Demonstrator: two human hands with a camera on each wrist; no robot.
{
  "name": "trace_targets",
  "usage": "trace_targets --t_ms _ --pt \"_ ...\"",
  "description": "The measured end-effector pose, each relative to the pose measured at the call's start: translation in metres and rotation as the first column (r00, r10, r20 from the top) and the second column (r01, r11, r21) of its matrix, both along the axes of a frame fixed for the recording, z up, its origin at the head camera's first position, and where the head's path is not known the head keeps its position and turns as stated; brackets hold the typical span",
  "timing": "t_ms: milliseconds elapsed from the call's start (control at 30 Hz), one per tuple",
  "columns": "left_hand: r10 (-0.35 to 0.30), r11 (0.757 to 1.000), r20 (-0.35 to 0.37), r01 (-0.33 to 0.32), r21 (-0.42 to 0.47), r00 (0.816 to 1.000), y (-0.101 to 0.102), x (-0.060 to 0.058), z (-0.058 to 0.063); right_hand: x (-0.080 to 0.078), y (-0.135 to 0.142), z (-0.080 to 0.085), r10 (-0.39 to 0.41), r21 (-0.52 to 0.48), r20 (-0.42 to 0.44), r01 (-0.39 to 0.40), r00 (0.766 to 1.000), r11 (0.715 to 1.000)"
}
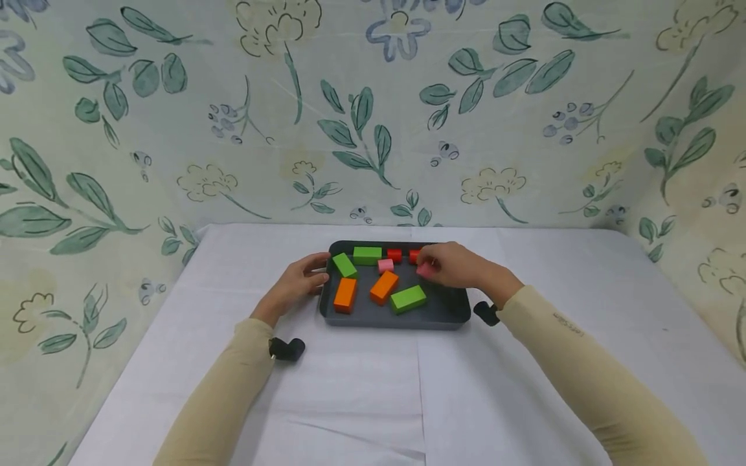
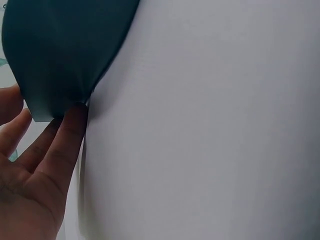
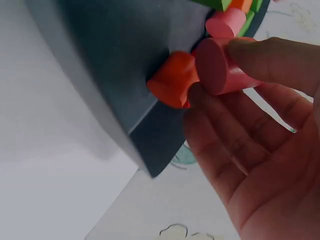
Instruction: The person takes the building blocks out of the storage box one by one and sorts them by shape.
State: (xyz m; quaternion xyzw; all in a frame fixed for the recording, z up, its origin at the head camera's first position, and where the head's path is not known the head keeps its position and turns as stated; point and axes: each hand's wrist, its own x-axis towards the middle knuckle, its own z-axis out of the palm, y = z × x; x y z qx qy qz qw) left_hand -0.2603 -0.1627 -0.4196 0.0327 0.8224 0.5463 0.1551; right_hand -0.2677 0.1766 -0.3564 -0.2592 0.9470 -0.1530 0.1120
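Note:
My right hand (image 1: 451, 264) pinches a pink cylinder (image 3: 212, 65) between thumb and fingers, over the right part of a dark grey tray (image 1: 396, 321). My left hand (image 1: 295, 283) rests its fingers against the tray's left end; in the left wrist view the fingertips touch the tray wall (image 2: 60, 60). In the tray lie a second pink cylinder (image 1: 385, 266), two red blocks, one (image 1: 394, 255) at the back and the other (image 1: 414, 257) partly behind my right hand, and orange (image 1: 345, 296) and green (image 1: 408, 299) blocks.
A white cloth (image 1: 361, 382) covers the table under the tray. Behind it hangs a patterned curtain with leaves and flowers (image 1: 373, 129). Another orange block (image 1: 384, 288) sits mid-tray, and two more green blocks, one (image 1: 344, 265) and another (image 1: 367, 255), lie toward the back left.

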Motion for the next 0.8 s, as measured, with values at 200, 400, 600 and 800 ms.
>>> trace_targets --t_ms 200,400,600,800 --pt "0.012 1.000 0.006 -0.012 -0.004 1.000 0.000 -0.001 -0.004 -0.003 0.020 0.005 -0.052 -0.063 -0.031 0.050 0.998 0.997" --pt "-0.006 1.000 -0.009 0.006 0.005 1.000 0.001 -0.001 -0.005 -0.008 0.043 0.007 -0.149 -0.184 -0.010 0.145 0.989 0.972" --pt "-0.013 1.000 -0.032 0.013 0.007 0.999 -0.001 0.000 -0.001 -0.014 0.060 0.011 -0.230 -0.233 -0.019 0.219 0.973 0.947" --pt "-0.011 1.000 -0.027 0.011 -0.001 1.000 0.000 0.002 0.000 -0.020 0.075 0.000 -0.291 -0.251 0.013 0.285 0.957 0.925"
